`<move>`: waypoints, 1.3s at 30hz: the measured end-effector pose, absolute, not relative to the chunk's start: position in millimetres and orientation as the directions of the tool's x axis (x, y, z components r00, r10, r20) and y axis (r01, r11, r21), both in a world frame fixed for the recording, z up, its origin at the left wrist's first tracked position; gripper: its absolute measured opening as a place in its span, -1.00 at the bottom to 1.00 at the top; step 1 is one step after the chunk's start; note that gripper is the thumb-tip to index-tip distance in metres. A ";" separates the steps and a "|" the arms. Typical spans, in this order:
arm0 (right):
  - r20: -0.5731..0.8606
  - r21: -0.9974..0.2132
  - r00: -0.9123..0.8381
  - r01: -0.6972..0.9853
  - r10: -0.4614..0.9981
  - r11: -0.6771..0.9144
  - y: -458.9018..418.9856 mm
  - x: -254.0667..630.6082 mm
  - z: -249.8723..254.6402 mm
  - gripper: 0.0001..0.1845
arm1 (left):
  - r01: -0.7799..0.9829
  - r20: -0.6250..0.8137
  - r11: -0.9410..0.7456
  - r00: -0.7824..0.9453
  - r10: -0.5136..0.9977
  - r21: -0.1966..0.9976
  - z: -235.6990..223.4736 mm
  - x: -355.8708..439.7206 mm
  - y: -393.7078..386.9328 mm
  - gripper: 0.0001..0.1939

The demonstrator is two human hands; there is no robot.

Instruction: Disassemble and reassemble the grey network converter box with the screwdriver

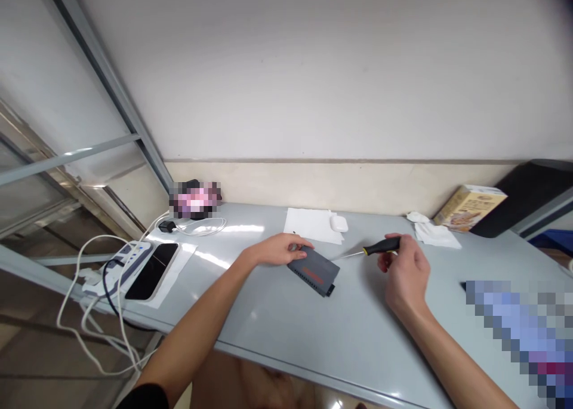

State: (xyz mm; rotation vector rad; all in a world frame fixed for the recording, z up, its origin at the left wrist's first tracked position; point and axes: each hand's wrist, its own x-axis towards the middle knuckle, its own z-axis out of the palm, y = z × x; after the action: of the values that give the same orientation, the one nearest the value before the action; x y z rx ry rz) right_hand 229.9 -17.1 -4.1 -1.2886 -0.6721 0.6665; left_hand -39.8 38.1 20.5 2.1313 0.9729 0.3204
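"Dark grey box (316, 270), flat, with orange-red lettering: who has hold of it?"

"The left hand (280, 249). Its grip is partly closed on the far left corner, thumb over the top; the fingers' underside is hidden."

"And the right hand (405, 271)?"

"Its grip is closed around the black-and-yellow handle of a screwdriver (382, 246). The shaft slants down toward the left, and the tip is at the box's right side. I cannot tell whether they touch."

"How is that best handled?"

"In my judgement, press the box down firmly with the left hand, fingers clear of the tip's path. Line the shaft up squarely with whatever it meets, and push gently, since a slanted tip could slip and scratch the casing."

"Where does the box sit?"

"On the pale grey surface (277, 331), near the middle. Just beyond are white paper (308, 223) and a small white case (339, 224). Farther right, crumpled tissue (434, 233) lies beside a tilted yellow carton (470, 208); well to the left is a phone (153, 271)."
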 end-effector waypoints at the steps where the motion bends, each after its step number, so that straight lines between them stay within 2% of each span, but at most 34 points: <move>1: 0.079 -0.986 0.640 -0.064 0.764 0.155 -17.2 229.9 -4.3 -0.58 | 0.529 -0.081 -0.409 0.679 0.730 0.744 20.6 -40.3 38.7 -0.65; 5: 0.071 -0.990 0.640 -0.047 0.765 0.131 -17.5 229.5 -4.3 -0.61 | 0.532 -0.107 -0.351 0.651 0.751 0.771 21.4 -39.9 40.7 -0.59; 12: 0.039 -0.997 0.609 -0.030 0.792 0.072 -18.8 226.3 -2.2 -0.58 | 0.477 0.000 -0.318 0.554 0.832 0.819 8.5 -26.7 39.5 -0.72; 17: 0.042 -0.996 0.592 -0.040 0.805 0.081 -18.0 226.1 -4.0 -0.52 | 0.511 0.055 -0.395 0.558 0.828 0.763 3.7 -20.5 32.8 -0.68; 22: 0.022 -0.995 0.564 -0.068 0.826 0.073 -17.0 226.4 -6.3 -0.55 | 0.545 0.037 -0.408 0.568 0.823 0.733 6.9 -20.7 30.1 -0.59; 33: 0.007 -0.997 0.535 -0.064 0.845 0.048 -17.1 227.1 -9.4 -0.55 | 0.483 0.020 -0.406 0.624 0.781 0.776 10.9 -23.3 32.6 -0.70; 39: -0.006 -0.998 0.544 -0.061 0.839 0.032 -16.4 227.9 -9.2 -0.56 | 0.490 -0.036 -0.366 0.635 0.771 0.791 14.0 -24.5 31.4 -0.68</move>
State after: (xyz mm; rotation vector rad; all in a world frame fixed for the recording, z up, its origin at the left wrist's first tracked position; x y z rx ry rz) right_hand 227.9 -16.4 -9.2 -1.3689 -0.7388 0.8002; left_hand -24.5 31.4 14.0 2.0387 0.9845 0.4380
